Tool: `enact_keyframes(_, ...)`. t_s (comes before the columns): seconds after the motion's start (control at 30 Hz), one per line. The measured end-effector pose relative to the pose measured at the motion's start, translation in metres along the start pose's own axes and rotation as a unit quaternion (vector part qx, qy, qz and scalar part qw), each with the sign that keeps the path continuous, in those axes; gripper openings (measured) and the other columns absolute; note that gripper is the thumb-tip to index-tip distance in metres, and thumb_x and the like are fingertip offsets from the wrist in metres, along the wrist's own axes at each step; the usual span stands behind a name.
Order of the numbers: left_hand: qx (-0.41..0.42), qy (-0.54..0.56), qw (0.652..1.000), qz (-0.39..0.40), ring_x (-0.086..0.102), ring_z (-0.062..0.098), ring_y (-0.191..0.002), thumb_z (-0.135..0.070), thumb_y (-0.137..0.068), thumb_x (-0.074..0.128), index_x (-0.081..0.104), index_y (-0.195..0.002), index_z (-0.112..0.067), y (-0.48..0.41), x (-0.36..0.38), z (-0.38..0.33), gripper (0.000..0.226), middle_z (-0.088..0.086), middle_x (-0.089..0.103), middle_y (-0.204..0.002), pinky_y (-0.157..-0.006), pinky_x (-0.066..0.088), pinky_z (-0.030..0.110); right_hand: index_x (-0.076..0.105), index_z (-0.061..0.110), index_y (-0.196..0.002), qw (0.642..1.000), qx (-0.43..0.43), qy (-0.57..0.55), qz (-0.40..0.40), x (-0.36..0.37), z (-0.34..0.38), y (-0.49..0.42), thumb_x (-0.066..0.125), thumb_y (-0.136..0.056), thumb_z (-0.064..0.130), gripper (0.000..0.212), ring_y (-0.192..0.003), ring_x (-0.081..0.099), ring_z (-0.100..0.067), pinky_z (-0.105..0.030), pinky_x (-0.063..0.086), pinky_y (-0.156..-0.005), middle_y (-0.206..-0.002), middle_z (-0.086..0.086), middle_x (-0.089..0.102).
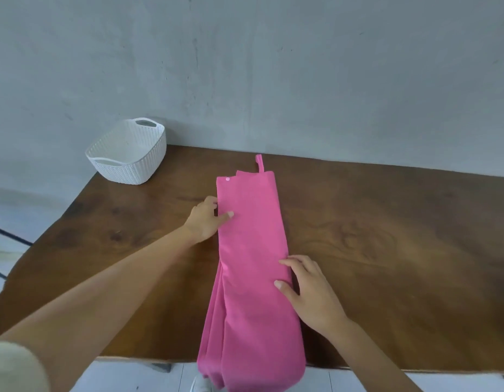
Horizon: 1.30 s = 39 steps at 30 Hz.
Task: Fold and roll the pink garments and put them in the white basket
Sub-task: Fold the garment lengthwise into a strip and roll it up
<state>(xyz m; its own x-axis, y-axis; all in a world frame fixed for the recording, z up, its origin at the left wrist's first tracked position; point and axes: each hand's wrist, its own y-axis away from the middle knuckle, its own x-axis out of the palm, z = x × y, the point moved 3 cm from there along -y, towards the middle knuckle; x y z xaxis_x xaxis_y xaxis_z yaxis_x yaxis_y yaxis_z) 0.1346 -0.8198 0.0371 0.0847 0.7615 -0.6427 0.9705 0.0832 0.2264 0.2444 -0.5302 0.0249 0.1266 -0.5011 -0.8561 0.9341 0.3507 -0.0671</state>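
A pink garment (252, 250) lies folded into a long narrow strip down the middle of the wooden table (386, 236), its near end hanging over the front edge. A small loop sticks out at its far end. My left hand (207, 219) pinches the strip's left edge, thumb on top and fingers tucked under the cloth. My right hand (307, 287) rests on the right edge, thumb on the cloth and fingers relaxed. The white basket (129, 152) stands empty at the table's far left corner, apart from both hands.
A grey wall runs close behind the table. The table's left edge slants toward me, with dark metal bars (7, 236) beyond it. White floor shows below the front edge.
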Motion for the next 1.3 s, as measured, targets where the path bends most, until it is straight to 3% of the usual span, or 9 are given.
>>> enact_keyframes(0.1,-0.064,0.11,0.992,-0.009,0.067,0.022,-0.103,-0.055,-0.082,0.072,0.058,-0.122,-0.007,-0.05,-0.001,0.0,0.064,0.004,0.068,-0.117,-0.084,0.057,0.039,0.05,0.031,-0.141,1.0,0.018,0.008,0.001,-0.001,0.0,-0.018,0.058,-0.097,0.049,0.048,-0.13,0.038,-0.002,-0.024,0.038,-0.109,-0.141,0.017,0.04)
enact_keyframes(0.2,-0.105,0.133,0.984,-0.047,0.067,0.027,-0.093,-0.038,-0.088,0.073,0.064,-0.109,0.002,-0.089,0.0,0.001,0.046,0.007,0.068,-0.1,-0.063,0.048,0.032,0.049,0.031,-0.142,0.999,0.037,0.017,0.002,-0.001,0.0,-0.039,0.058,-0.098,0.047,0.048,-0.131,0.037,-0.003,-0.025,0.037,-0.11,-0.141,0.017,0.04)
enact_keyframes(0.4,-0.106,0.103,0.987,-0.07,0.057,0.021,-0.082,-0.034,-0.09,0.073,0.057,-0.092,-0.013,-0.124,0.002,-0.02,0.026,0.002,0.059,-0.092,-0.067,0.045,0.033,0.049,0.029,-0.141,0.998,0.06,0.028,0.023,-0.002,-0.002,-0.083,0.063,-0.096,0.042,0.049,-0.131,0.038,-0.006,-0.029,0.04,-0.111,-0.142,0.014,0.04)
enact_keyframes(0.53,0.02,0.066,0.991,-0.112,0.058,0.022,-0.079,-0.023,-0.09,0.07,0.051,-0.077,-0.02,-0.119,0.006,-0.03,0.024,0.002,0.061,-0.087,-0.062,0.041,0.031,0.049,0.03,-0.139,0.995,0.08,0.018,0.057,-0.01,-0.004,-0.119,0.07,-0.091,0.039,0.053,-0.131,0.04,-0.005,-0.03,0.042,-0.109,-0.14,0.016,0.04)
enact_keyframes(0.7,0.194,0.064,0.978,-0.048,0.056,0.017,-0.068,-0.017,-0.093,0.069,0.054,-0.083,-0.017,-0.092,0.025,-0.043,0.017,-0.003,0.06,-0.074,-0.061,0.044,0.035,0.045,0.032,-0.142,0.991,0.121,0.0,0.061,-0.031,-0.006,-0.178,0.072,-0.09,0.036,0.059,-0.126,0.049,-0.008,-0.037,0.048,-0.105,-0.142,0.013,0.042)
enact_keyframes(0.87,0.269,0.068,0.961,0.007,0.059,0.012,-0.071,-0.023,-0.095,0.069,0.057,-0.089,-0.02,-0.085,0.036,-0.046,0.013,-0.007,0.063,-0.081,-0.065,0.05,0.037,0.039,0.032,-0.149,0.991,0.074,0.079,0.078,-0.049,0.002,-0.236,0.066,-0.094,0.013,0.064,-0.135,0.044,-0.016,-0.039,0.045,-0.108,-0.15,0.003,0.041)
enact_keyframes(1.07,0.267,0.168,0.948,0.053,0.052,0.011,-0.067,-0.024,-0.094,0.073,0.058,-0.085,-0.013,-0.089,0.025,-0.046,0.02,-0.002,0.058,-0.074,-0.063,0.04,0.022,0.04,0.035,-0.149,0.963,0.014,0.209,0.17,-0.052,0.005,-0.289,0.058,-0.085,-0.006,0.078,-0.139,0.032,-0.02,-0.042,0.05,-0.101,-0.157,0.004,0.027)
enact_keyframes(1.17,0.239,0.231,0.938,0.092,0.044,0.012,-0.064,-0.024,-0.094,0.073,0.055,-0.083,-0.006,-0.094,0.017,-0.044,0.028,0.012,0.054,-0.073,-0.063,0.036,0.026,0.051,0.035,-0.138,0.946,0.011,0.249,0.206,-0.05,0.001,-0.305,0.056,-0.088,-0.001,0.062,-0.141,0.028,-0.023,-0.043,0.047,-0.101,-0.159,0.004,0.024)
enact_keyframes(1.3,0.208,0.286,0.93,0.097,0.056,0.017,-0.07,-0.018,-0.095,0.071,0.06,-0.088,-0.004,-0.105,0.002,-0.037,0.019,0.02,0.064,-0.084,-0.068,0.045,0.03,0.062,0.027,-0.117,0.94,0.003,0.268,0.21,-0.051,-0.001,-0.316,0.052,-0.089,-0.001,0.041,-0.136,0.032,-0.023,-0.044,0.046,-0.1,-0.15,0.002,0.036)
